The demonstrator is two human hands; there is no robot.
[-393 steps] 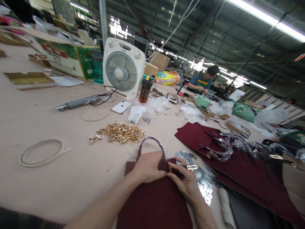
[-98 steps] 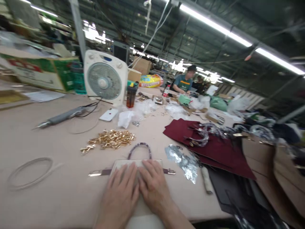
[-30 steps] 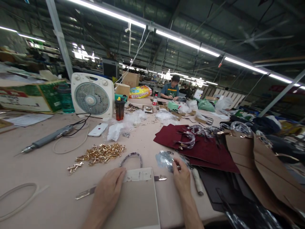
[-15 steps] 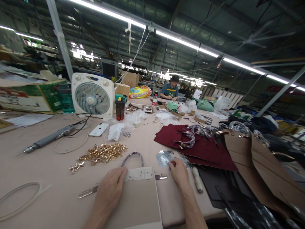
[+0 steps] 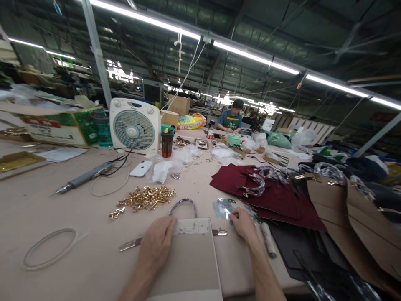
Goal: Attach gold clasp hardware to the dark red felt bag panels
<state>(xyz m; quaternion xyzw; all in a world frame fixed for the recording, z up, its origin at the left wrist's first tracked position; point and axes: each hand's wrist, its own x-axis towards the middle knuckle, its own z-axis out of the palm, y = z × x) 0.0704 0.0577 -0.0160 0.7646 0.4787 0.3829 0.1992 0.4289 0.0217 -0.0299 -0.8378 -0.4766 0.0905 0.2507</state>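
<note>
A flat beige bag panel [image 5: 188, 259] lies before me, with a pale strip across its top and a plastic-wrapped handle [image 5: 183, 201] arching beyond it. Dark straps with metal ends [image 5: 222, 232] stick out on both sides. My left hand [image 5: 158, 240] rests flat over the panel's left upper edge, fingers extended. To the right of the panel, my right hand [image 5: 242, 223] pinches a small shiny metal plate [image 5: 227, 214] at its fingertips, over a clear bag of small metal pieces [image 5: 221, 205]. Part of that bag is hidden by the hand.
Gold-coloured fittings [image 5: 147, 198] are heaped beyond my left hand. A grey electric screwdriver [image 5: 84, 179], phone [image 5: 140, 168] and box fan [image 5: 134, 127] stand or lie further left. Maroon panels [image 5: 232, 179], brown panels [image 5: 332, 209] and a thread spool [image 5: 268, 240] are right. A co-worker [image 5: 232, 117] sits opposite.
The view has swung slightly left, so everything appears further right. A shiny metal plate now shows at my right fingertips. My left hand stays on the panel.
</note>
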